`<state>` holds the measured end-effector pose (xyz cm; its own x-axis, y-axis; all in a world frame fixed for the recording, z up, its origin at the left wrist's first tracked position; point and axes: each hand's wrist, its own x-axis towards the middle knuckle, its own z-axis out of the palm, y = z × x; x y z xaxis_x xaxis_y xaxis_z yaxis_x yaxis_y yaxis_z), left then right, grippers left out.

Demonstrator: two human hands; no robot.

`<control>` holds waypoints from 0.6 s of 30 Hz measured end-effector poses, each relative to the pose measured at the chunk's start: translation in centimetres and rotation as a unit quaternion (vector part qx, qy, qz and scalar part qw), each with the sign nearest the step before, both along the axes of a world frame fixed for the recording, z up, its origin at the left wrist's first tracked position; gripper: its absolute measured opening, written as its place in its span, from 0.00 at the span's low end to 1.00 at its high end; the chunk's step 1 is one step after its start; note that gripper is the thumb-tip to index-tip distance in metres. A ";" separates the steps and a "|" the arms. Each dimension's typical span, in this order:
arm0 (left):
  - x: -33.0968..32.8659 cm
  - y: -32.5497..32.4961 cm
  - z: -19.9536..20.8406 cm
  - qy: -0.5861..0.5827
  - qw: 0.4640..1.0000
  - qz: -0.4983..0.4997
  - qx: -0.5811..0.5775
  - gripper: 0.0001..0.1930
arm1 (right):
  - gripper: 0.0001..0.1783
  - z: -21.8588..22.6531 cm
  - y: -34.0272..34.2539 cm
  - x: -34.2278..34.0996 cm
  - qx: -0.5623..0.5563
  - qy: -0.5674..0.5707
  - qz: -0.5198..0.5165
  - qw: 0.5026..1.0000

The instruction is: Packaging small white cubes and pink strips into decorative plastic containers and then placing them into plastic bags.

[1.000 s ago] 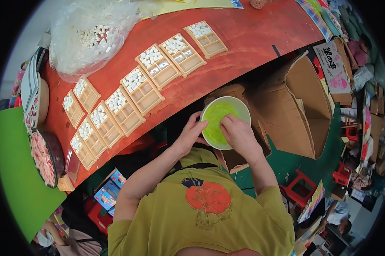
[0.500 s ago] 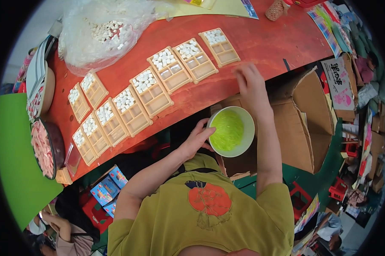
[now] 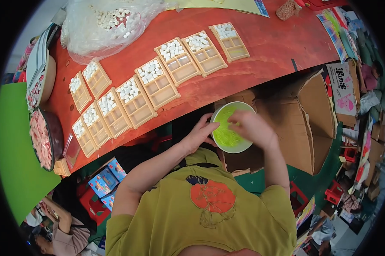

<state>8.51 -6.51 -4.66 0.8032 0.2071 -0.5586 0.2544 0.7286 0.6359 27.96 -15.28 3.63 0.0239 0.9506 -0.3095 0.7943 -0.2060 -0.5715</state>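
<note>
A pale round bowl (image 3: 234, 150) is held over my lap, just beyond the table's near edge. Inside lies a mass of thin, bright yellow-green strips (image 3: 223, 135). My left hand (image 3: 202, 131) grips the bowl by its left rim, thumb over the edge. Above the strips, my right hand (image 3: 256, 129) dips into the bowl with its fingers curled; whatever is between the fingertips is hidden. On the table stand several tan compartment trays (image 3: 165, 97) in a slanting row, each with small white cubes (image 3: 150, 71) in its far compartment. The rightmost tray (image 3: 238, 53) stands closest to the bowl's far side.
A clear plastic bag (image 3: 88, 42) of white pieces sits on the red table (image 3: 277, 38). At left is a dark tub (image 3: 52, 136) of pink packets. Open cardboard boxes (image 3: 316, 119) stand right of the bowl. Another person (image 3: 66, 234) sits at lower left.
My right hand has come back from beside the rightmost tray and down into the bowl. My left hand still holds the bowl. The whole view has shifted slightly.
</note>
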 end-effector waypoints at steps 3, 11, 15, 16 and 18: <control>0.4 -0.4 -0.2 -0.009 1.000 -0.005 0.000 0.36 | 0.13 -2.8 -2.8 -3.6 -0.028 -0.077 -0.032 0.996; 0.3 -0.2 -0.1 -0.017 1.000 0.003 0.017 0.37 | 0.10 -1.2 -3.5 -4.3 0.079 -0.044 -0.067 0.994; 0.1 -0.2 0.2 -0.005 1.000 0.008 0.018 0.34 | 0.09 -0.7 -2.9 -4.2 0.098 0.031 -0.076 0.992; 0.1 0.0 0.1 -0.005 1.000 0.007 0.013 0.34 | 0.08 -1.2 -2.9 -3.8 0.118 0.054 -0.076 0.989; -0.2 0.2 0.0 -0.005 1.000 0.010 0.011 0.34 | 0.08 -1.5 -2.1 -3.3 0.140 0.080 -0.071 0.984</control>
